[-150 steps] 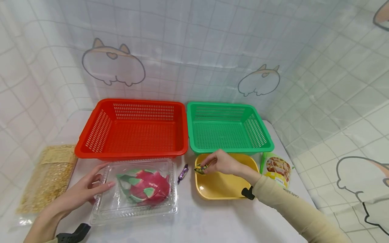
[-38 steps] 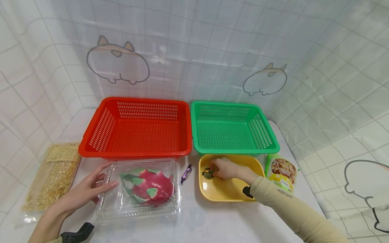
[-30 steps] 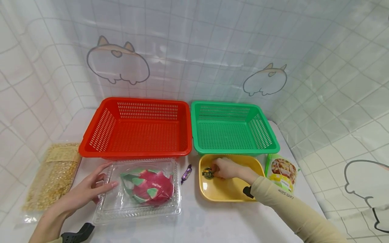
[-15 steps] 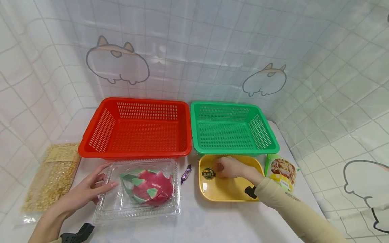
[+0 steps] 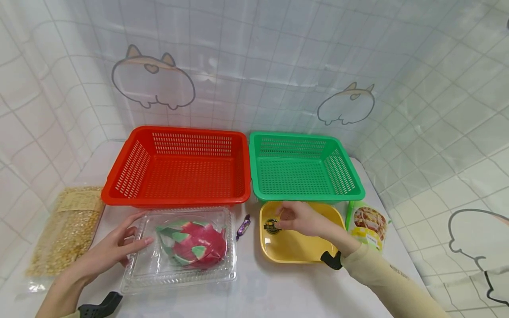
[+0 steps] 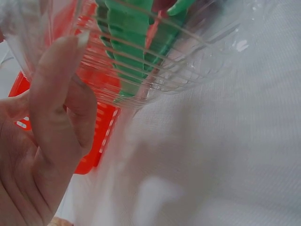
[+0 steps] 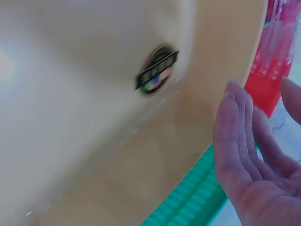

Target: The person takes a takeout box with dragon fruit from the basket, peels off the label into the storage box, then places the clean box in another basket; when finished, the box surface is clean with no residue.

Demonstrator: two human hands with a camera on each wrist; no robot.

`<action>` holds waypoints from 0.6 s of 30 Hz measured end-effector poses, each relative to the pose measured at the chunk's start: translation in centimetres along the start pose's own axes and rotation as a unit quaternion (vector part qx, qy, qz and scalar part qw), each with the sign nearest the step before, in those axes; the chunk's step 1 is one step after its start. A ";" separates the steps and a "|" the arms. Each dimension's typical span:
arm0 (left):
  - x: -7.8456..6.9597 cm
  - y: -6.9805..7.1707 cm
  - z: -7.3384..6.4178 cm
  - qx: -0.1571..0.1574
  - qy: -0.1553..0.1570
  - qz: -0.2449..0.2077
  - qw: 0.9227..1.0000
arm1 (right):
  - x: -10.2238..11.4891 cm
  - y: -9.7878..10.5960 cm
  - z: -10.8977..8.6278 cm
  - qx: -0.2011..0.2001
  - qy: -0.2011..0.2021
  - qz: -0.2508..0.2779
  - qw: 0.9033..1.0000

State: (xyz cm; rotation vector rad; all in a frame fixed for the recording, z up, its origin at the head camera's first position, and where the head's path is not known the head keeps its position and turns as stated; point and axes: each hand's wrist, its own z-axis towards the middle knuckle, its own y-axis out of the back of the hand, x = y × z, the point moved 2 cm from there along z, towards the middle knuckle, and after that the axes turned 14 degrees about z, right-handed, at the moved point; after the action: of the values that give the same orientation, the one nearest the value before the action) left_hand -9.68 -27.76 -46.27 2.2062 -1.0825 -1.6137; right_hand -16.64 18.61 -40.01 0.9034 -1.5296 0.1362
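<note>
My right hand hovers over the yellow basin, its fingers loosely bent with nothing between them. In the right wrist view the fingers are nearly straight beside the basin's wall. A dark oval label with lettering and small coloured pictures lies flat on the basin floor, left of the hand in the head view. At the left, my left hand rests against the left edge of a clear plastic box. The thumb lies over the lid edge, and the other fingers bend loosely beside it. A dragon fruit sits inside the box.
Behind stand a red basket and a green basket, side by side. A purple-wrapped candy lies between box and basin. A bag of yellow grains is far left; a snack packet lies at the right.
Five seconds ago my right hand pinched the label at the basin's rim; it then set it on the basin floor, let go and lifted off slightly. My left hand stays by the box.
</note>
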 end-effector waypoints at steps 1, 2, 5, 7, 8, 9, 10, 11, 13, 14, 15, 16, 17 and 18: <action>0.0 0.0 0.0 0.000 0.001 0.001 1.000 | 0.4 -0.2 -0.1 -0.007 0.003 -0.002 1.000; -0.1 0.0 0.0 0.000 0.001 0.002 1.000 | 0.7 -0.4 -0.2 -0.013 0.006 -0.005 1.000; -0.1 0.0 -0.1 0.000 0.004 0.003 1.000 | 1.6 -1.3 -0.5 -0.024 0.004 0.016 1.000; -0.1 0.0 -0.2 -0.001 0.002 0.003 1.000 | 2.0 -2.0 -0.6 -0.023 0.003 0.043 0.999; -0.1 0.0 -0.2 -0.001 0.001 0.003 1.000 | 2.1 -2.4 -0.7 -0.020 0.002 0.062 0.998; -0.1 0.0 -0.2 -0.001 0.001 0.002 1.000 | 2.3 -2.8 -0.8 -0.019 -0.001 0.077 0.997; -0.1 0.0 -0.2 -0.002 0.001 0.002 1.000 | 2.4 -3.3 -0.8 -0.018 -0.004 0.090 0.996; -0.2 0.0 -0.2 -0.002 0.002 0.002 1.000 | 2.5 -3.8 -0.8 -0.015 -0.004 0.102 0.995; -0.1 0.0 -0.2 -0.001 0.005 0.003 1.000 | 2.6 -4.8 -0.9 -0.013 -0.007 0.112 0.994; -0.1 0.0 -0.2 -0.001 0.009 0.005 1.000 | 2.7 -5.4 -0.9 -0.011 -0.007 0.113 0.993; -0.1 0.0 -0.1 -0.001 0.012 0.006 1.000 | 2.8 -5.9 -0.9 -0.010 -0.007 0.113 0.994; -0.1 0.0 -0.1 -0.001 0.016 0.008 1.000 | 2.8 -6.4 -0.9 -0.008 -0.008 0.110 0.994; -0.1 0.0 -0.1 0.000 0.019 0.009 1.000 | 2.8 -6.9 -0.8 -0.005 -0.006 0.112 0.994; -0.1 0.0 0.0 0.000 0.022 0.010 1.000 | 2.9 -7.3 -0.7 -0.005 -0.006 0.110 0.994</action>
State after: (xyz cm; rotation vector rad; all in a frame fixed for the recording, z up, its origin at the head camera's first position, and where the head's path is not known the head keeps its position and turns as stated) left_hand -9.67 -27.69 -46.21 2.2121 -1.0891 -1.5503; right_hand -11.35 12.73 -40.39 0.7262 -1.6378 0.2818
